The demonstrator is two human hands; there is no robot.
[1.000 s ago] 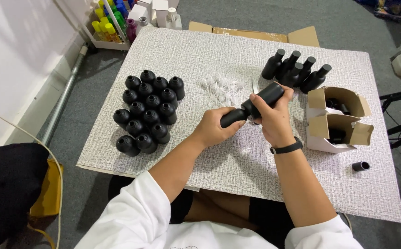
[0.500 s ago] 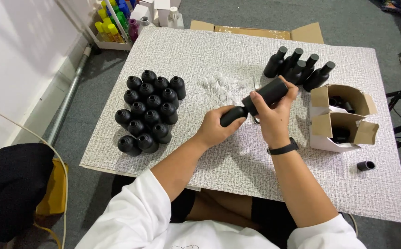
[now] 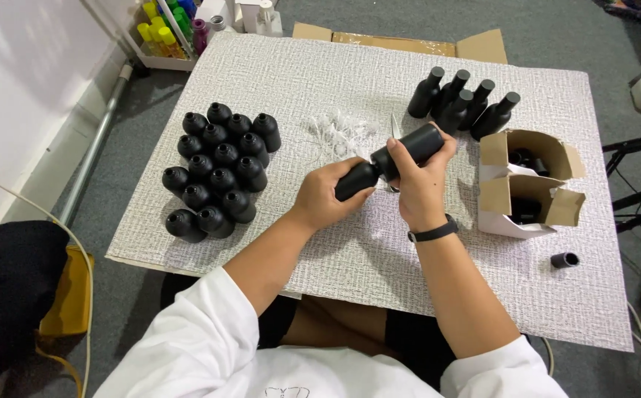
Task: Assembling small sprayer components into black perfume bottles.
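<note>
while both hands grip one black bottle (image 3: 401, 153), left hand (image 3: 329, 193) fingers wrapped on its cap end, right hand (image 3: 418, 177) fingers closed round its body

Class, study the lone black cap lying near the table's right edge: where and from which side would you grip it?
Grip the small black cap across its round sides, coming from above: it lies on its side, apart from the cardboard boxes, with free board all around.

Left hand (image 3: 328, 193) and right hand (image 3: 418, 177) curled closed, side by side.
</note>
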